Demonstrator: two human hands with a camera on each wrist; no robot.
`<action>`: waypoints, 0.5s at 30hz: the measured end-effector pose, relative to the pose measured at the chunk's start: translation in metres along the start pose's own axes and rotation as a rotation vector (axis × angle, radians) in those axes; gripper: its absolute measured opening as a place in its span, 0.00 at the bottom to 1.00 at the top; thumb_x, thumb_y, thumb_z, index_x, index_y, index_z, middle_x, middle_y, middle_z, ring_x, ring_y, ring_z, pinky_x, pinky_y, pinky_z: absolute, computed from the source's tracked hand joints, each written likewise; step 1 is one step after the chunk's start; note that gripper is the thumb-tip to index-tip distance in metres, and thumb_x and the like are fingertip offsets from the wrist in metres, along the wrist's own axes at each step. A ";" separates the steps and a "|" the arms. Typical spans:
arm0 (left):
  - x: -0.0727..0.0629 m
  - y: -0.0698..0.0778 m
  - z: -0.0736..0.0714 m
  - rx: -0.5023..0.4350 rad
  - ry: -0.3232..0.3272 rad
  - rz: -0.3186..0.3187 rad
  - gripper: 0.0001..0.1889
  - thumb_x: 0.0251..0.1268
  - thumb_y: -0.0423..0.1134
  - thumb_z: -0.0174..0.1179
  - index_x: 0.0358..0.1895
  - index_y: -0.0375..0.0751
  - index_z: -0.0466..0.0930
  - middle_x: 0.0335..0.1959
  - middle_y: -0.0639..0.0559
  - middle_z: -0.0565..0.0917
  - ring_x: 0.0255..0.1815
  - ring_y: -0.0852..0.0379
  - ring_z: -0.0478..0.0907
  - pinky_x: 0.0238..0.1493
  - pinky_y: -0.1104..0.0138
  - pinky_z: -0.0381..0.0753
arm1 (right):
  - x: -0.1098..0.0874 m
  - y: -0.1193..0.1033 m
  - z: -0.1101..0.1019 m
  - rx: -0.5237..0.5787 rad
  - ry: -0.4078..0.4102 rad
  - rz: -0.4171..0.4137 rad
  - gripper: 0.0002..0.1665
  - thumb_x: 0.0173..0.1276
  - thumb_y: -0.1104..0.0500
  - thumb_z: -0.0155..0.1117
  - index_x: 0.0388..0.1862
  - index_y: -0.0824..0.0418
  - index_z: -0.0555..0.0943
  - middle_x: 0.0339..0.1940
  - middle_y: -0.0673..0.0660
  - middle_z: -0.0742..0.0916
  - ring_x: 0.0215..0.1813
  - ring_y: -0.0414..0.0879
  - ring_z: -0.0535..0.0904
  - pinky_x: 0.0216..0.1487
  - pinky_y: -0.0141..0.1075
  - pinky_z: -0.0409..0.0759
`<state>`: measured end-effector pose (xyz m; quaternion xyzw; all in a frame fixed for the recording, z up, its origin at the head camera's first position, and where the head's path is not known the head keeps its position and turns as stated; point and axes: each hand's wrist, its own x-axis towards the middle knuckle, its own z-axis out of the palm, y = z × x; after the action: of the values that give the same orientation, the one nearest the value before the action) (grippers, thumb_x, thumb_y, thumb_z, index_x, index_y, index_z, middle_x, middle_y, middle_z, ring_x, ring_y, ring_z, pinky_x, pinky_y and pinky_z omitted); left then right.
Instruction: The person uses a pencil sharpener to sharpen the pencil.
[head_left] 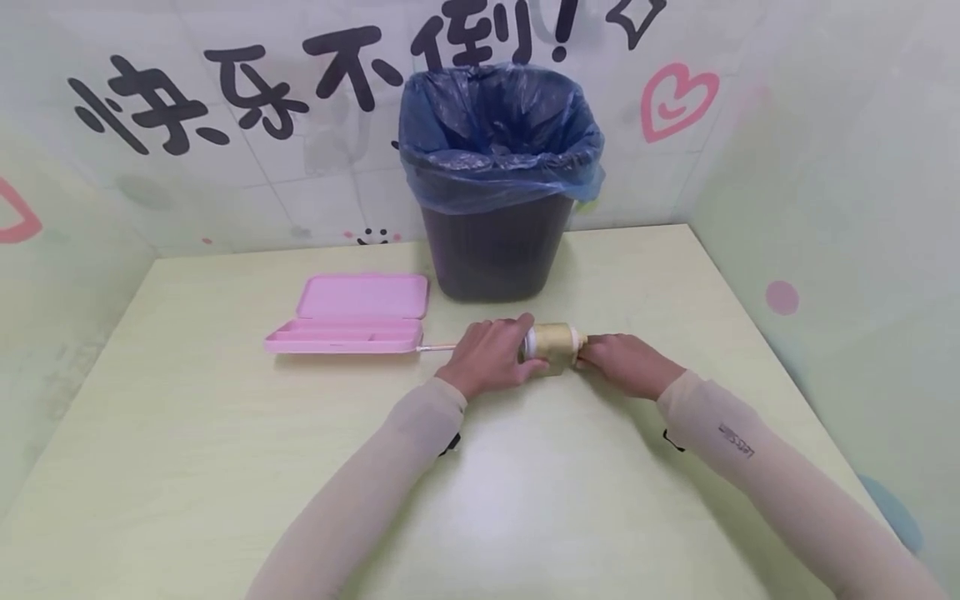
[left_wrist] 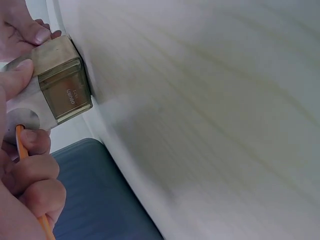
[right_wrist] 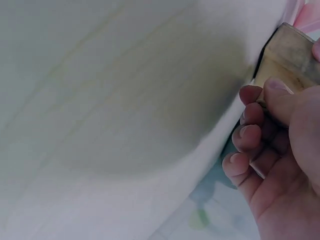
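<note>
A hand-crank pencil sharpener (head_left: 553,343) with a tan body lies between my two hands, its see-through shavings drawer (left_wrist: 67,97) facing the left wrist camera. My left hand (head_left: 491,358) curls its fingers round an orange pencil (left_wrist: 21,142), whose end sits in the hole in the sharpener's pale face. The left thumb presses against the sharpener's body. At the opposite end, my right hand (head_left: 628,363) pinches the crank between thumb and forefinger, which mostly cover it. The other right fingers are loosely bent.
An open pink pencil case (head_left: 345,335) lies left of the hands, near the pencil's tail. Behind them stands a dark bin (head_left: 495,250) with a blue liner, against the back wall. Walls border the table (head_left: 480,508) left and right.
</note>
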<state>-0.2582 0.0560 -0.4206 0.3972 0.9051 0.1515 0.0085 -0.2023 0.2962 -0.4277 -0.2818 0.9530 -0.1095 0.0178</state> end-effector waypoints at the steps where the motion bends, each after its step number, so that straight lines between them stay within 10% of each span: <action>1: 0.000 0.000 0.000 -0.005 -0.002 -0.002 0.25 0.61 0.62 0.65 0.45 0.47 0.71 0.26 0.56 0.75 0.22 0.58 0.72 0.23 0.65 0.70 | -0.002 -0.002 -0.001 -0.007 -0.004 -0.007 0.04 0.71 0.60 0.65 0.41 0.59 0.82 0.36 0.54 0.86 0.40 0.52 0.86 0.44 0.47 0.82; 15: -0.002 -0.001 -0.001 -0.037 -0.017 -0.025 0.25 0.61 0.61 0.65 0.46 0.46 0.71 0.26 0.55 0.76 0.23 0.57 0.73 0.25 0.64 0.71 | -0.018 -0.022 -0.038 -0.035 0.038 -0.071 0.04 0.71 0.63 0.64 0.33 0.60 0.81 0.27 0.47 0.79 0.27 0.38 0.71 0.33 0.37 0.77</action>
<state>-0.2575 0.0538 -0.4196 0.3867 0.9070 0.1648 0.0254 -0.1796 0.2955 -0.3869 -0.3138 0.9443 -0.0986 -0.0091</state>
